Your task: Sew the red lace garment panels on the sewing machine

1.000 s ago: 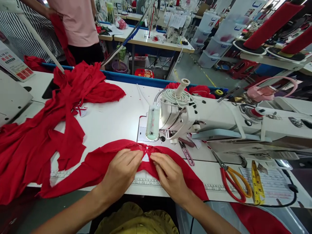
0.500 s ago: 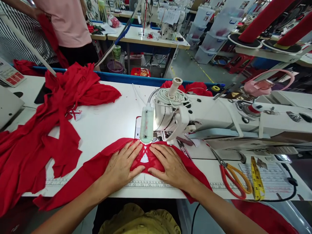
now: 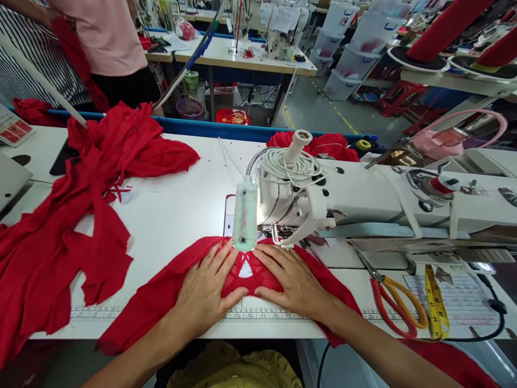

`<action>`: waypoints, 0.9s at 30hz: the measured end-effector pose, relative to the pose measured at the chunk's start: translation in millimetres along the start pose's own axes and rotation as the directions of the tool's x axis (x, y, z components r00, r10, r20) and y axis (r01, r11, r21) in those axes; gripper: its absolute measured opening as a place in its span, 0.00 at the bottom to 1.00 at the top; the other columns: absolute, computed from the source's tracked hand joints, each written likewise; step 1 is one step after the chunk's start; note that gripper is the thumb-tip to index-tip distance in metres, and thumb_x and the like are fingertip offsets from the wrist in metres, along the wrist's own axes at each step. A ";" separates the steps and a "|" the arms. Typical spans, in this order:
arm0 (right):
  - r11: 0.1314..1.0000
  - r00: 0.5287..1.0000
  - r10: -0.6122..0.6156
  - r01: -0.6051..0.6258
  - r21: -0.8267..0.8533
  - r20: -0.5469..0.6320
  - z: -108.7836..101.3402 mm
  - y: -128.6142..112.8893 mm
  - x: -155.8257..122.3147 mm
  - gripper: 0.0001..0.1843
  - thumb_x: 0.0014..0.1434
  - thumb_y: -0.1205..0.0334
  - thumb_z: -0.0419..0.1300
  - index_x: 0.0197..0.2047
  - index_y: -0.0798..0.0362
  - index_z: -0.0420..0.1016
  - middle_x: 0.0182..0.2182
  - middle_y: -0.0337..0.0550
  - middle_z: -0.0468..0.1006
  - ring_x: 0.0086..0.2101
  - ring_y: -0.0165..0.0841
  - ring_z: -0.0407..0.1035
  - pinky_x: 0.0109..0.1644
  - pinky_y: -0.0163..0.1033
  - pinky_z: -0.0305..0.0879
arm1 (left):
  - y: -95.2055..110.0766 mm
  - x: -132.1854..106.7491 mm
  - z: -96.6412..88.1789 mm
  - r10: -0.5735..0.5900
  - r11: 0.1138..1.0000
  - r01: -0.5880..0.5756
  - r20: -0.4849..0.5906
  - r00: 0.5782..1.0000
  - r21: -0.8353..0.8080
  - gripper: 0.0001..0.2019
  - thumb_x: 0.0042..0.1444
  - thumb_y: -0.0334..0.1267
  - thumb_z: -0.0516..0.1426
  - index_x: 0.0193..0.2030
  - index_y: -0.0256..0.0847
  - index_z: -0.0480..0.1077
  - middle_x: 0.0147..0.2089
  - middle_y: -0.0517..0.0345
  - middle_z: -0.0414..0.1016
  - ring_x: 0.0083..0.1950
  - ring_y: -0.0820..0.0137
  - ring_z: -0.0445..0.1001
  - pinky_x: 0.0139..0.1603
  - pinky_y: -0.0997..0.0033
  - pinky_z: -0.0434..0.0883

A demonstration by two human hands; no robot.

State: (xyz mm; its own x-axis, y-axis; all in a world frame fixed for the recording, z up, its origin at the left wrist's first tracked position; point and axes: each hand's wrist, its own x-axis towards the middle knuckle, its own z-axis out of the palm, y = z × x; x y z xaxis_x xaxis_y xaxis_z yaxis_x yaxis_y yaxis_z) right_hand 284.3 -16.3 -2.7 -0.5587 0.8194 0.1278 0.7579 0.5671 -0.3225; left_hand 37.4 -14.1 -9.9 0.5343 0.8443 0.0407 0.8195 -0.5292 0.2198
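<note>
Both hands lie on a red garment piece (image 3: 161, 288) below the head of a white sewing machine (image 3: 351, 188). My left hand (image 3: 208, 285) rests flat with its fingers stretched on the left part of the cloth. My right hand (image 3: 293, 280) is spread flat on the right part. Between the two thumbs, crossed red straps frame a small white triangular patch (image 3: 245, 268). A pale green oblong lamp (image 3: 245, 215) hangs over the fingertips and hides the cloth's far edge and the needle area.
A pile of red cloth (image 3: 100, 215) covers the table's left side. Scissors (image 3: 398, 302) and a yellow tape measure (image 3: 437, 304) lie at the right. A printed ruler (image 3: 262, 315) runs along the front edge. Another person in a pink shirt (image 3: 100, 37) stands at the far left.
The cloth's trailing left end has drawn in to the right and slightly forward, with both hands flat on it. The whole view has shifted a little.
</note>
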 end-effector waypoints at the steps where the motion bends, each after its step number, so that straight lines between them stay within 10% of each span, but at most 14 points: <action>1: 1.000 1.000 0.000 0.000 -0.004 0.003 -0.5 0.4 -0.6 0.37 0.64 0.44 0.60 0.70 0.53 0.60 0.63 0.54 0.69 0.57 0.48 0.68 0.60 0.57 0.66 | 0.3 -0.2 0.1 0.000 1.000 0.000 0.001 1.000 0.000 0.38 0.65 0.57 0.52 0.76 0.43 0.46 0.74 0.52 0.56 0.64 0.52 0.68 0.51 0.55 0.75; 27: 1.000 0.997 0.031 -0.031 -0.002 0.067 -0.6 -2.9 -5.9 0.39 0.66 0.43 0.56 0.73 0.54 0.54 0.67 0.54 0.62 0.61 0.49 0.63 0.63 0.58 0.62 | -4.6 3.5 -4.8 0.011 1.000 -0.012 0.064 0.998 0.006 0.40 0.63 0.61 0.53 0.75 0.42 0.48 0.71 0.46 0.61 0.60 0.48 0.71 0.44 0.54 0.77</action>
State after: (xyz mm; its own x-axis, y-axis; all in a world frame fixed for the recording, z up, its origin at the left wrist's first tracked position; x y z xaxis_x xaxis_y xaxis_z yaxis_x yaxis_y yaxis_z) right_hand 285.7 -22.7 -2.0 -0.5565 0.8290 0.0552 0.7752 0.5420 -0.3245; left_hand 34.5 -8.2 -6.0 0.5557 0.8312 -0.0193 0.8145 -0.5396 0.2131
